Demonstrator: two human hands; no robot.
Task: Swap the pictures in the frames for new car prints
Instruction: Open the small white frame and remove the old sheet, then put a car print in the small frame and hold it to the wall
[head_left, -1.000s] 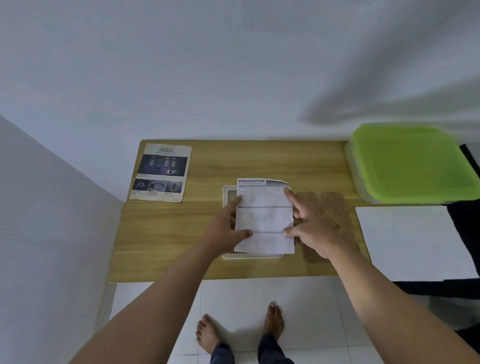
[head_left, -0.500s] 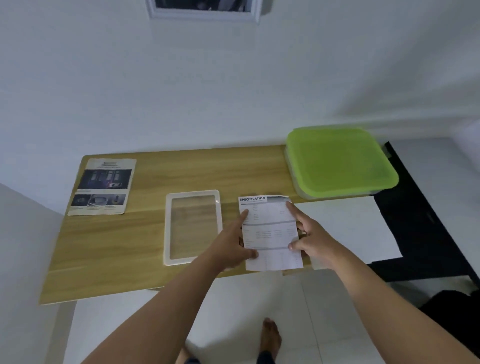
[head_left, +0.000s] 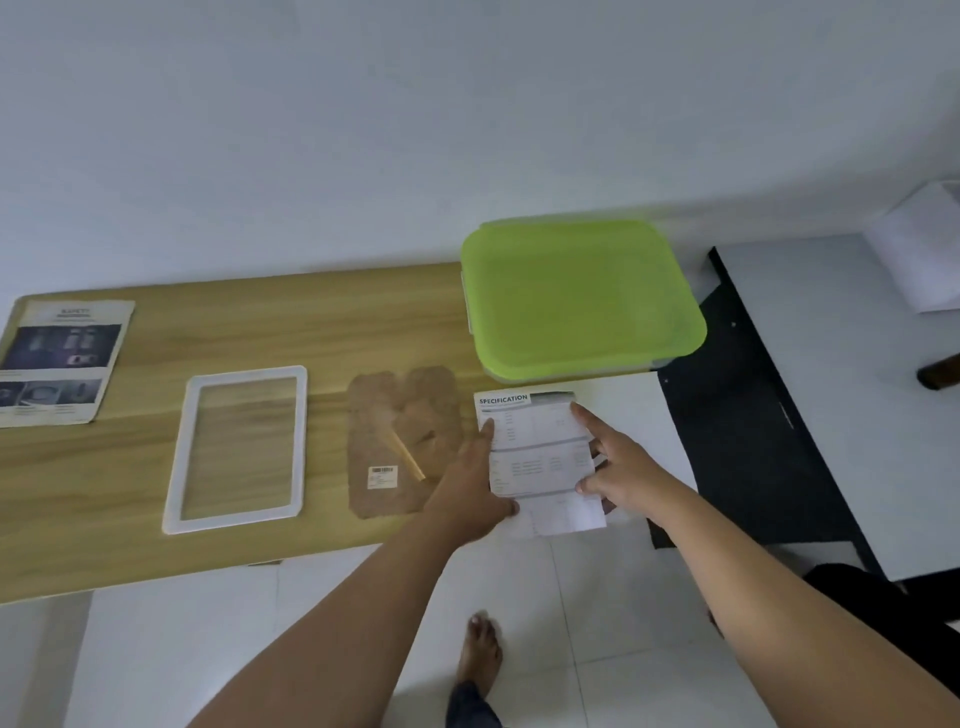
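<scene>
Now I see the sheet (head_left: 540, 457) headed SPECIFICATION at the right end of the bench (head_left: 332, 322), and both hands have it. My left hand (head_left: 475, 488) grips its left edge, the thumb on the lower corner and the index finger stretched up along the side. My right hand (head_left: 621, 467) pinches the right edge, the thumb on top and the index finger pointing to the upper corner. The near end of the sheet sticks out over the floor (head_left: 519, 582). Under it lies a white paper (head_left: 644, 410), just in front of a box (head_left: 576, 296) with a green lid. Left of the sheet lies the brown backing (head_left: 400, 441), then the white frame (head_left: 244, 373) lying flat, through which the wood shows. Far left lies a dark print (head_left: 57, 358).
</scene>
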